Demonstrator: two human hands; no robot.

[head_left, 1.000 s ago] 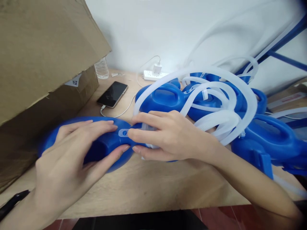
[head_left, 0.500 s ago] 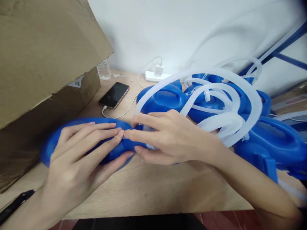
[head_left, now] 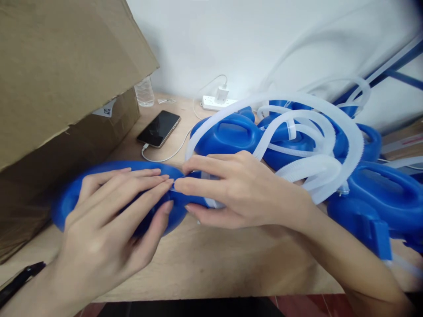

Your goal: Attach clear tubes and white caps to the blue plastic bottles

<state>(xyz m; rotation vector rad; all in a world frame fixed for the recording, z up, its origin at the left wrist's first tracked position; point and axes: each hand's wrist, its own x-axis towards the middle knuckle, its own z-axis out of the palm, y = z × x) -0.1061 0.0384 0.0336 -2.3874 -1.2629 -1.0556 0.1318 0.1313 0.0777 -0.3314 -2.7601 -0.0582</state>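
On the table [head_left: 211, 259], beside the carton [head_left: 66, 66], the blue jug [head_left: 181, 207] lies where it was, but our left hand [head_left: 105, 224], draped over its body, thumb and fingers apart, now has fingertips over the tab [head_left: 173, 187] that showed plainly a second ago; both hands therefore meet at one spot. Our right hand [head_left: 243, 193] clamps the neck [head_left: 194, 175]. We note the jug's look: smooth, rounded, narrowing to the neck, then a white collar [head_left: 214, 203]; tab mostly hidden.
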